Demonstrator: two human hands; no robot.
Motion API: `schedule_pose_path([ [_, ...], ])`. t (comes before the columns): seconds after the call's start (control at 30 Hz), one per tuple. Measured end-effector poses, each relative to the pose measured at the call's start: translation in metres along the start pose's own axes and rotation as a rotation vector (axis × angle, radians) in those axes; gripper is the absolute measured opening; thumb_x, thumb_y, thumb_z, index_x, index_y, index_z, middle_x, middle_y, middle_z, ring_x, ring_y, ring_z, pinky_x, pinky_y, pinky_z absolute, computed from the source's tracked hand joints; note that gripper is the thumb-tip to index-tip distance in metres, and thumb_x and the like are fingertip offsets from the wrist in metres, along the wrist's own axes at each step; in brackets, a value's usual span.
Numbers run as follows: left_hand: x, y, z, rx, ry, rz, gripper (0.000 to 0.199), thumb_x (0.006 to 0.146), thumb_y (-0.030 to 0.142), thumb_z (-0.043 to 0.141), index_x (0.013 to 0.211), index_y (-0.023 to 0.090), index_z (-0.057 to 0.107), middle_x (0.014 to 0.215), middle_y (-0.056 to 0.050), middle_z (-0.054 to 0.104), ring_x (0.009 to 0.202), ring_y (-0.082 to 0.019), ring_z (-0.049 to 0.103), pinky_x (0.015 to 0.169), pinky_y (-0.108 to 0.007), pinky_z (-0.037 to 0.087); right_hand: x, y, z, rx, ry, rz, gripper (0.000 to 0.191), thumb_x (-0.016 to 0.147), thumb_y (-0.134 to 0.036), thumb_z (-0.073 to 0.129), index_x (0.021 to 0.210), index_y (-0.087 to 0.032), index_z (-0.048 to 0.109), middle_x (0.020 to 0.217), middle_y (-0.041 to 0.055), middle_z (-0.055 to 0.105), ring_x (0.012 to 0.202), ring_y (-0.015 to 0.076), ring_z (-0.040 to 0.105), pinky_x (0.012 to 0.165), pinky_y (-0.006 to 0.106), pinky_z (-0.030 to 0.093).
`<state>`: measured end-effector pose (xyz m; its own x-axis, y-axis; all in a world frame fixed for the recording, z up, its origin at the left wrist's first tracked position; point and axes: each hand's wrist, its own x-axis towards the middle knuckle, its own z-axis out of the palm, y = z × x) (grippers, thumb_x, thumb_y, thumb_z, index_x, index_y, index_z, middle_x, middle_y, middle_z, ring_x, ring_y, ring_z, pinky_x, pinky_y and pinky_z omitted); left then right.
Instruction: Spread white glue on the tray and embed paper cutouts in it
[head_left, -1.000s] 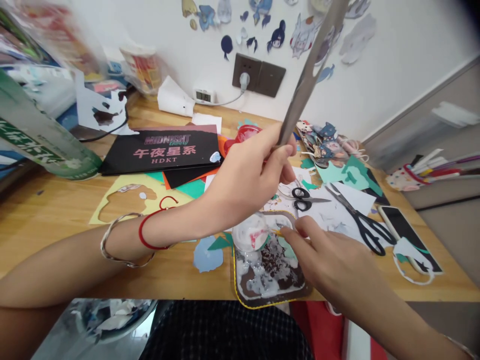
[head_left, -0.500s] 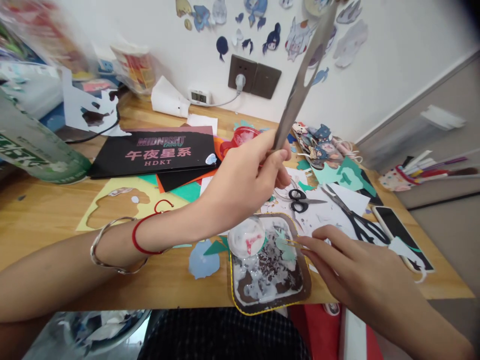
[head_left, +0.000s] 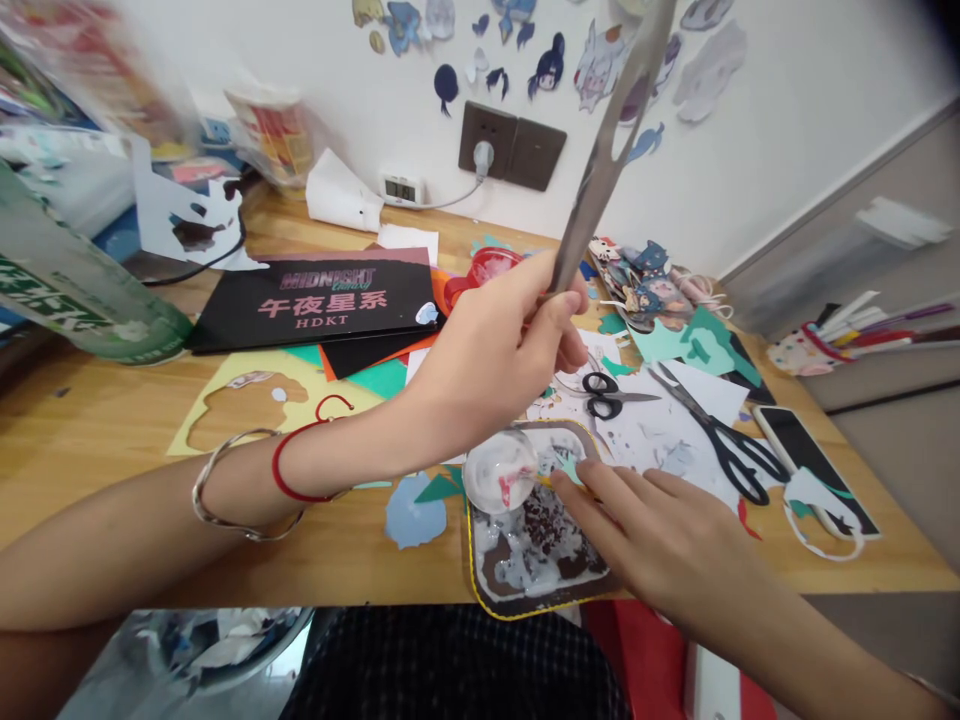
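My left hand (head_left: 517, 340) is closed around the lower end of a long grey metallic-looking strip (head_left: 611, 150), raised in front of the wall. Below it, my right hand (head_left: 630, 510) pinches a thin yellowish stick (head_left: 545, 480) at the rim of a small round tub (head_left: 491, 488) with white and pink stuff in it. The tub rests on a dark tray (head_left: 517, 600) smeared with white. Part of a light green paper piece (head_left: 566, 463) shows by my right fingertips; the rest is hidden. A blue paper piece (head_left: 415, 513) and dark green scraps (head_left: 442, 486) lie left of the tray.
Small scissors (head_left: 611, 396) and large black scissors (head_left: 724, 435) lie on white paper, with a phone (head_left: 814, 470) to their right. A black folder (head_left: 315, 300) and yellow paper (head_left: 217, 400) are at left, near a green bottle (head_left: 90, 290). A pen holder (head_left: 806, 350) stands right.
My right hand has moved left from the green paper on the tray to the tub, with the stick. My left hand still holds the strip up. The view has shifted slightly.
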<state>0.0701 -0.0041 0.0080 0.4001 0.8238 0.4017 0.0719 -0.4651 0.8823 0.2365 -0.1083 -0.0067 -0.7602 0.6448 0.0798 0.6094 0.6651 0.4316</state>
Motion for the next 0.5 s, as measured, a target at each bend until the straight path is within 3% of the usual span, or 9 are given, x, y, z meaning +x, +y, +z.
schedule_pose_path([
  [0.3,0.000,0.000,-0.001,0.025,0.006,0.018,0.016,0.088,0.019,0.036,0.087,0.020,0.052,0.063,0.003,0.063,0.065,-0.013,0.065,0.063,-0.022,0.054,-0.016,0.004,-0.004,-0.006,0.150,-0.082,0.027,0.089,-0.005,0.036,0.107,-0.005,0.056,0.087,0.0095,0.064,0.064,0.0159,0.054,0.056,0.031,0.035],
  [0.5,0.001,-0.001,-0.003,0.054,0.011,0.030,0.017,0.088,0.018,0.036,0.087,0.020,0.052,0.063,0.003,0.063,0.066,-0.013,0.064,0.064,-0.023,0.053,-0.028,0.017,0.003,-0.131,0.126,0.079,0.025,0.085,-0.005,0.045,0.104,-0.012,0.059,0.087,0.0069,0.062,0.067,0.0151,0.053,0.058,0.028,0.035],
])
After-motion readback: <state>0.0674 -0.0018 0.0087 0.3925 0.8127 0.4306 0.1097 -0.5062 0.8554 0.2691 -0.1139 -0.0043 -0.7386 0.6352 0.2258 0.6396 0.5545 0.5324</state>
